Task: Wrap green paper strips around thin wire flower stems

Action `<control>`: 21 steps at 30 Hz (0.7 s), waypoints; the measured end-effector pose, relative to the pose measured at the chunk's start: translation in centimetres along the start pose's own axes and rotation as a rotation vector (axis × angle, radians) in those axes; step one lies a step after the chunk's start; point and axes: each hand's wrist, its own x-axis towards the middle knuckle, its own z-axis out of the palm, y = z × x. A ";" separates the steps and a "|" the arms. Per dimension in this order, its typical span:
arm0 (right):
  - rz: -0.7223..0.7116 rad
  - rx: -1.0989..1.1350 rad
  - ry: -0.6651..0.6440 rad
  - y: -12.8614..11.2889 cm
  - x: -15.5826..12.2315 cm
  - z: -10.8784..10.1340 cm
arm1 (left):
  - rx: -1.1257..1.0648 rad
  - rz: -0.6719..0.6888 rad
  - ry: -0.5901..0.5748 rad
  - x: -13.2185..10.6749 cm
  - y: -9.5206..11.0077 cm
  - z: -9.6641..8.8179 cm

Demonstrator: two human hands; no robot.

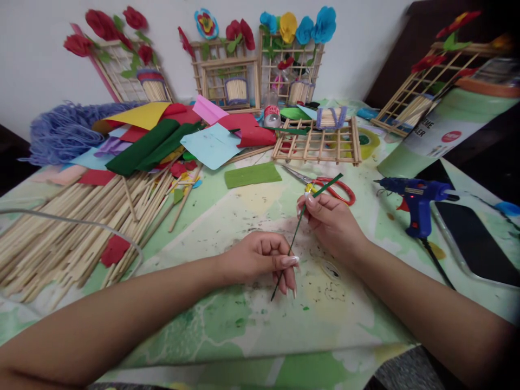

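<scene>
One thin green stem slants over the table, its long axis running from near-left to far-right. Fingers of the left hand pinch it low, those of the right hand high.

Left hand: bare and ungloved, slim-fingered, narrowing to a slender wrist
Left thumbnail: long, glossy, pale with a silvery-white sheen, well past the fingertip
Left fingernails: long, whitish, tapering towards their tips
Right hand: bare like the other, similarly slim in build
Right thumbnail: pale and shiny, with the same light finish
Right fingernails: pale where they show, partly hidden and too small to judge in shape
Left forearm: uncovered, smooth in outline, broadening from wrist towards a creased bend
Right forearm: uncovered, widening likewise, its upper end lost in shadow
</scene>
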 end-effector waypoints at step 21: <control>0.014 -0.130 -0.178 -0.3 -0.6 0.0 | -0.063 0.008 0.048 0.2 0.7 -0.2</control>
